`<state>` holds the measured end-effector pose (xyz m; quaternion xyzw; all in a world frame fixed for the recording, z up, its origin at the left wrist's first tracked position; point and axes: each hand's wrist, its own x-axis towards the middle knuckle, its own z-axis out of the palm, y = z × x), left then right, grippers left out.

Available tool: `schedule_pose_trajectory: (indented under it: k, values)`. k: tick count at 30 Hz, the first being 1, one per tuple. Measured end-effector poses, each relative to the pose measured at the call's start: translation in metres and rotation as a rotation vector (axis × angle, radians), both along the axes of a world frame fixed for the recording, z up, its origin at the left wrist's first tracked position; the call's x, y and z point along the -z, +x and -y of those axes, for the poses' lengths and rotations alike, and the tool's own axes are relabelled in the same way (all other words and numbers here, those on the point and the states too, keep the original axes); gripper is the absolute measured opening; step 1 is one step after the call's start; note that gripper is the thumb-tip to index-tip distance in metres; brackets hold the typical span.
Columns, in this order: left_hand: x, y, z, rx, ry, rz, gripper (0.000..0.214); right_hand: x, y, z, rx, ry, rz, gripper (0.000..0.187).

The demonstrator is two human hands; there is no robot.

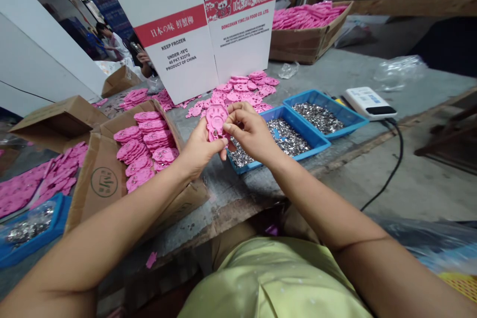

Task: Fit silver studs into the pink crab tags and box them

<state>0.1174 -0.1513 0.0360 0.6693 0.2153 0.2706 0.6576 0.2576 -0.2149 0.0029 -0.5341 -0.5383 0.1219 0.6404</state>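
Observation:
A flat pink plastic piece with cut-outs is raised over the bench's front part. Its lower left side is gripped by my left hand, thumb across the bottom. My right hand pinches at the piece's right edge, thumb and forefinger together; whether a small metal part sits between them I cannot make out. Just right of and below my hands lies a blue tray of small shiny metal parts. Behind the piece is a loose heap of similar pink pieces.
At left, an open cardboard box holds stacked pink pieces. White printed cartons stand behind the heap. A second blue tray, a white device with a black cable, and another box of pink pieces are to the right.

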Motion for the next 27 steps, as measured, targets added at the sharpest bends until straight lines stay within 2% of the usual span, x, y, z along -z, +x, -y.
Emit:
schedule_pose_trajectory:
  k: [9, 16, 21, 24, 27]
  values:
    - [-0.002, -0.001, 0.002, 0.05, -0.027, -0.021, 0.056, 0.001, 0.003, 0.002, -0.031, -0.02, -0.011, 0.012]
    - [0.0, -0.002, 0.001, 0.086, 0.042, -0.067, 0.048, 0.007, 0.0, 0.006, 0.027, -0.005, -0.003, 0.015]
    - [-0.006, -0.003, 0.003, 0.081, -0.061, -0.06, 0.053, 0.016, -0.002, 0.008, -0.01, 0.08, -0.099, 0.007]
    - [-0.011, -0.004, 0.005, 0.074, -0.112, -0.059, 0.047, 0.023, 0.026, 0.006, 0.065, 0.165, -0.171, 0.009]
    - [-0.011, -0.005, 0.005, 0.067, -0.109, -0.045, 0.036, 0.033, 0.087, 0.004, 0.338, 0.154, -0.199, 0.008]
